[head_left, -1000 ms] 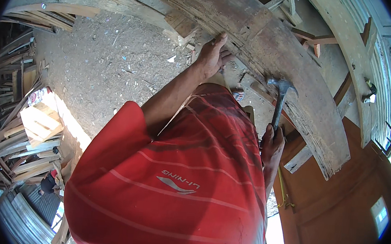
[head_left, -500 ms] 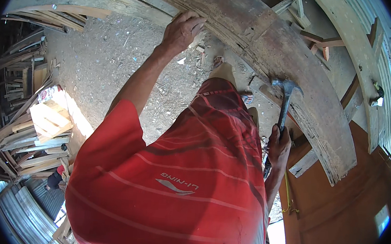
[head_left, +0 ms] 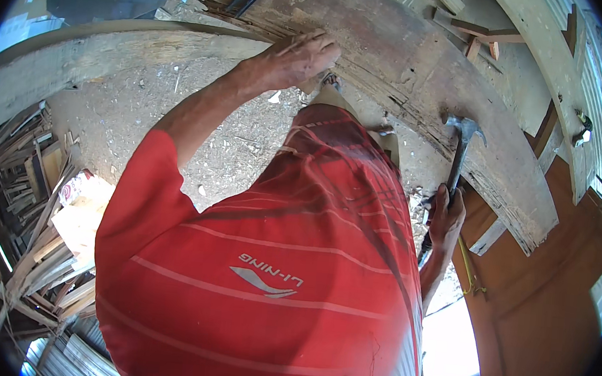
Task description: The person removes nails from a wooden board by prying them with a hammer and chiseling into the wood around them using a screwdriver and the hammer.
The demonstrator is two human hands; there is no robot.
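Right hand (head_left: 446, 219) grasps the dark steel claw hammer (head_left: 458, 162) partway down its handle, head uppermost. In view the hammer head overlaps the wide, weathered brown wooden board (head_left: 412, 62), near its splintered near edge; can't tell whether it touches. The board runs across in front of the person, from upper left down to the right. Left hand (head_left: 299, 59) is at that same edge, farther left, back of the hand showing, fingers bent — can't tell if they clasp the wood or just rest there.

Step in hand, my guess: steadying or feeling along the edge with the left while the hammer waits, no blow underway. Any swing from here would call for a firm hold on the handle, a chosen spot, and the left fingers well apart from it.

Writing: the red short-sleeved shirt with pale stripes (head_left: 246, 319) carries a pale swoosh-like logo and lettering on the front, upside down from up here — readable. A white-and-red printed package (head_left: 76, 186) sits by the jumbled pile of scrap wood (head_left: 51, 266) at left; too small to read. No lettering I can make out on the hammer or board.
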